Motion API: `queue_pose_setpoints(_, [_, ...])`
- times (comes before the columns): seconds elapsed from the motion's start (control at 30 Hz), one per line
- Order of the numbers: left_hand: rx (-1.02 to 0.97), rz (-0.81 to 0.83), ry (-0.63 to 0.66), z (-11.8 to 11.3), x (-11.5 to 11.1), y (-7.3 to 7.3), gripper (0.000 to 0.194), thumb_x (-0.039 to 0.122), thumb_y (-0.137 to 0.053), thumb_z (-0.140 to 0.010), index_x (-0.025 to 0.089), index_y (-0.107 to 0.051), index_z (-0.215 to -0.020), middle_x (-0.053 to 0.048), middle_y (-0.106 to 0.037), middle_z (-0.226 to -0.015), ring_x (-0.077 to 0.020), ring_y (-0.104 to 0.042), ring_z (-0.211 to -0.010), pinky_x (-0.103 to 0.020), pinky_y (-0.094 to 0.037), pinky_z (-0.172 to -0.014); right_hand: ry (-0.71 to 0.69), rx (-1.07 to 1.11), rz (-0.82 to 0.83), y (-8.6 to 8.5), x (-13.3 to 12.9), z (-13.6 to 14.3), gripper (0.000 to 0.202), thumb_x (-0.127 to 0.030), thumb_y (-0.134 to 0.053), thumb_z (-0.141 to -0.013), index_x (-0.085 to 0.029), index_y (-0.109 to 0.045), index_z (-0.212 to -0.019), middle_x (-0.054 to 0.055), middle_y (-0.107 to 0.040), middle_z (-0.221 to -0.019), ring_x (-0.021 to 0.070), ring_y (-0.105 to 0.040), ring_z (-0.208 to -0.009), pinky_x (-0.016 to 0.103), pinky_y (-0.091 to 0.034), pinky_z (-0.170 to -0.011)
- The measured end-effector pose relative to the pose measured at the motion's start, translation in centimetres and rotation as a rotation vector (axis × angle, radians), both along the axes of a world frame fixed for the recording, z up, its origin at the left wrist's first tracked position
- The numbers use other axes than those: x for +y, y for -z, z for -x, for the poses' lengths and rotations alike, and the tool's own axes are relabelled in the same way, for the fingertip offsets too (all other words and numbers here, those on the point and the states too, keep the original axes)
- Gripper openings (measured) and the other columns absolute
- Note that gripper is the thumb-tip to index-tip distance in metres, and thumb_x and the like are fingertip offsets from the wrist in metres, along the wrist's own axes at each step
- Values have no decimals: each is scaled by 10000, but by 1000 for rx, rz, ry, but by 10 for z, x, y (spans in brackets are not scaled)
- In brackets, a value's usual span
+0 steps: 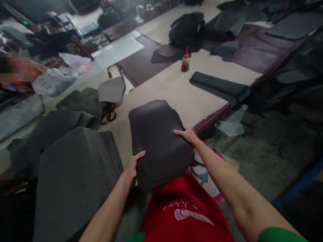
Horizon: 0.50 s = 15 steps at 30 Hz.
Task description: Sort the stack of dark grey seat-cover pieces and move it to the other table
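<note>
A stack of dark grey, leather-like sheets (157, 131) lies in front of my body, partly over the near edge of the table. My left hand (134, 163) grips its left side, thumb on top and fingers hidden at the edge. On the right side my right hand (188, 135) holds it the same way, thumb across the top sheet. To the left of my left hand is a taller pile of similar dark sheets (73, 181). Past the stack, a bottle (185, 64) with a red pointed nozzle and brownish contents stands upright on the table.
The pale tabletop (164, 84) has a maroon edge. A folded dark piece (219, 85) lies at its right side, and a black bag (186, 30) sits farther back. Loose grey pieces (112, 89) lie at left. Another person (20, 72) is at the far left.
</note>
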State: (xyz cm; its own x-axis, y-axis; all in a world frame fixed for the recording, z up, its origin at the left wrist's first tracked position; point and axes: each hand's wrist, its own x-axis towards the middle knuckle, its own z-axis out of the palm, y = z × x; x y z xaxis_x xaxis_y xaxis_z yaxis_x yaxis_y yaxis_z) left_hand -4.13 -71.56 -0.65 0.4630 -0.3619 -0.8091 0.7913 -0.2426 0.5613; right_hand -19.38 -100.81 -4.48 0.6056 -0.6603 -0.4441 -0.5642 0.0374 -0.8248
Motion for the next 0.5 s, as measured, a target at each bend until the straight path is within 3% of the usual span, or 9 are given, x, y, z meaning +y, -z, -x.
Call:
queue_pose_setpoints(0.3, [-65, 143, -109, -42, -18, 5, 300, 338, -638, -843, 138, -687, -1062, -99, -767, -832, -270, -738, -730, -452, -620, -780, 33, 38, -14, -2, -1, -2, 765, -651, -765, -600, -135, -660, -1155, 135, -707, -1134, 300, -650, -1032, 338, -483, -875])
queue_pose_setpoints(0.5, [-4, 35, -54, -57, -22, 11, 335, 358, -622, -866, 82, -677, -1049, -133, -755, -774, -256, -727, -637, -413, -628, -725, 9, 57, -27, -4, -1, -4, 766, -667, -747, -616, -131, -653, -1155, 145, -711, -1109, 310, -657, -995, 359, -492, -847])
